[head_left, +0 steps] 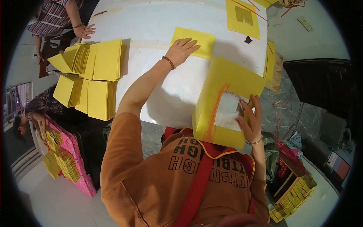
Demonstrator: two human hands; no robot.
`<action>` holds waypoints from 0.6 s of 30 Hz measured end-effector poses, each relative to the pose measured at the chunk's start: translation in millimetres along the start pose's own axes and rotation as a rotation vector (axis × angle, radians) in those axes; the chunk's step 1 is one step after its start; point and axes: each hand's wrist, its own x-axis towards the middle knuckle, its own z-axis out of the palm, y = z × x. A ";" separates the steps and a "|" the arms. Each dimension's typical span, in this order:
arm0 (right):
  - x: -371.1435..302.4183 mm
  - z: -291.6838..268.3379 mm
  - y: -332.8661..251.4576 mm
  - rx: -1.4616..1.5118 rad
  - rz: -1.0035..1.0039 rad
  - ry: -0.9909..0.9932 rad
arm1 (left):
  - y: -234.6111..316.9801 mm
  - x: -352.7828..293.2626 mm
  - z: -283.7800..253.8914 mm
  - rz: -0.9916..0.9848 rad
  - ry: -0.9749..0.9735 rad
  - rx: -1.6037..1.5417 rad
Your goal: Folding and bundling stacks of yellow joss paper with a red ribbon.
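My left hand (183,50) lies flat on a folded yellow paper piece (207,41) on the white table, fingers stretched out. Close to my body, a tall yellow block, seemingly a stack of sheets (236,72), stands at the table's near right edge. On its top are an orange streak (214,113) and a pale, worn patch (226,111) with dark marks. My right hand (251,120) rests at the right side of that patch, thumb and fingers apart. Whether its fingertips lift a sheet, I cannot make out.
Rows of folded yellow paper (107,60) fan out on the table's left side. Another person's hand (85,31) rests beyond them. At the far right lies a yellow sheet with a darker square (244,17). Yellow bundles sit on a pink cloth (82,178) at lower left.
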 end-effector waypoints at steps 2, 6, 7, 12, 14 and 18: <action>1.6 0.2 -0.2 0.004 0.017 -0.010 | -2.5 0.1 -1.6 0.025 -0.034 0.026; 2.3 -1.1 1.2 0.000 0.034 -0.034 | -2.2 0.4 -11.3 -0.026 -0.121 0.089; 2.9 -1.5 1.8 -0.002 0.030 -0.037 | 0.3 -4.5 -9.4 -0.045 -0.100 0.057; -0.2 0.3 4.1 0.005 0.028 -0.024 | 3.0 -5.7 -2.9 -0.117 -0.218 0.099; 1.0 0.8 5.0 -0.012 0.000 -0.008 | 0.1 -9.1 0.1 -0.114 -0.196 0.103; -0.8 -1.1 5.9 -0.036 -0.046 0.002 | 2.6 -0.8 -3.8 -0.068 -0.225 0.104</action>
